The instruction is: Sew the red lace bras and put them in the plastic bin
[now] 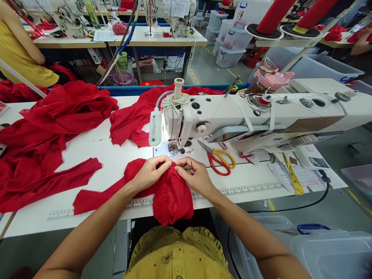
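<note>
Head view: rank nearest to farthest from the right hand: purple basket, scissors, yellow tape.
From the right hand:
1. Scissors: just to its right, on the table.
2. Yellow tape: farther right, near the table's right end.
3. Purple basket: ahead and left, beyond the table's far edge.

White table [90,146] — red cloth [173,192], scissors [210,151], papers [280,176]

Bright, even light from above whitens the table [88,145], shading the underside of the sewing machine [279,118] and darkening folds in the cloth [173,197]; a wide lens stretches the spools [274,17] at upper right, while the crates [328,252] at lower right and the far background look soft
</note>
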A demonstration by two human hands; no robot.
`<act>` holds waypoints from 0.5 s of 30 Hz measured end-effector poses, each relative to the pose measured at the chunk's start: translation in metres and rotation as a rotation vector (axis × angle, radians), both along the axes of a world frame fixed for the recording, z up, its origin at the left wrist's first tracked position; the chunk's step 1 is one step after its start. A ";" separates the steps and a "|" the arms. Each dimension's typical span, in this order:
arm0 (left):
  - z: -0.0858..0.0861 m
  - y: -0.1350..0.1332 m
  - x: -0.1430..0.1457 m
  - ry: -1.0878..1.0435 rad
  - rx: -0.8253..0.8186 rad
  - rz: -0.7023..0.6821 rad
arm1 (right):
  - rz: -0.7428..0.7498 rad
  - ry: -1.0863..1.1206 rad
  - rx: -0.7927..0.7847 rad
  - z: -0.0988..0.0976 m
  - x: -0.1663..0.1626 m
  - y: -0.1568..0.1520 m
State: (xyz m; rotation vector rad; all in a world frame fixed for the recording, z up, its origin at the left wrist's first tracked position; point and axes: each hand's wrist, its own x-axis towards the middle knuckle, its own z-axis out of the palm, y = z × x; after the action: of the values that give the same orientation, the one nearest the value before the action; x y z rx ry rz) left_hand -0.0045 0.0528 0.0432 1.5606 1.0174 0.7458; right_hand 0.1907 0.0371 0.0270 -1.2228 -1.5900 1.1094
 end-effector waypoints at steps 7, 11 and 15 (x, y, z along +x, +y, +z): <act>0.015 -0.023 0.005 0.138 0.186 0.094 | -0.001 0.038 -0.049 0.015 -0.002 -0.009; 0.024 -0.041 0.001 0.081 0.013 0.167 | 0.047 0.116 -0.123 0.027 -0.016 -0.021; 0.030 -0.040 -0.009 0.117 0.115 0.203 | 0.010 0.115 -0.061 0.030 -0.031 -0.024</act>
State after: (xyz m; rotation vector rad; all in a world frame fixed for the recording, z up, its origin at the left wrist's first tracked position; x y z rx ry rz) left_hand -0.0136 0.0130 0.0729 1.6312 1.2519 0.8732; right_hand 0.1597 0.0128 0.0574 -1.1701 -1.4864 1.2208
